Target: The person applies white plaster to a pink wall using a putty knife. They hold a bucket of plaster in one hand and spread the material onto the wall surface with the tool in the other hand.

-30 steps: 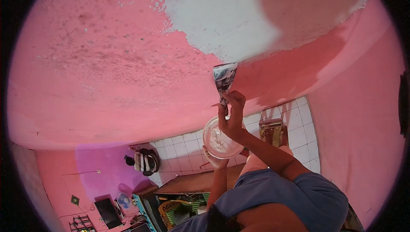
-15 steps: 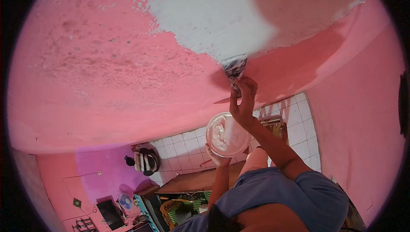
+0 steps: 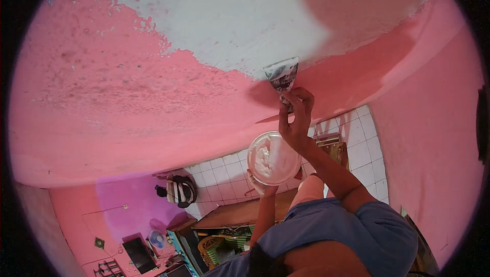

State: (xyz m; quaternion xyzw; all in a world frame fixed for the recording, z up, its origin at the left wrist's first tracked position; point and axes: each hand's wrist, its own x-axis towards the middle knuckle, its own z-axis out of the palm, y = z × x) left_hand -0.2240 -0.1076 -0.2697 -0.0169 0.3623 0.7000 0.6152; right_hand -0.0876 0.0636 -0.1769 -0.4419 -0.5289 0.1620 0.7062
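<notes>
Right hand (image 3: pixel 296 119) is pinching the scraper (image 3: pixel 282 75) at the white patch's (image 3: pixel 240 22) lower edge on the pink wall (image 3: pixel 148 108), left hand (image 3: pixel 263 186) gripping the tub (image 3: pixel 274 159) from below; I'd angle the blade low, press evenly

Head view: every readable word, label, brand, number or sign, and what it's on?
No text can be read.
Wide, white-smeared putty knife in the right hand: none legible.
Round translucent plastic tub in the left hand: none visible.
Small green diamond-shaped wall ornament: too small to tell if marked.
Black rectangular screen: nothing legible.
</notes>
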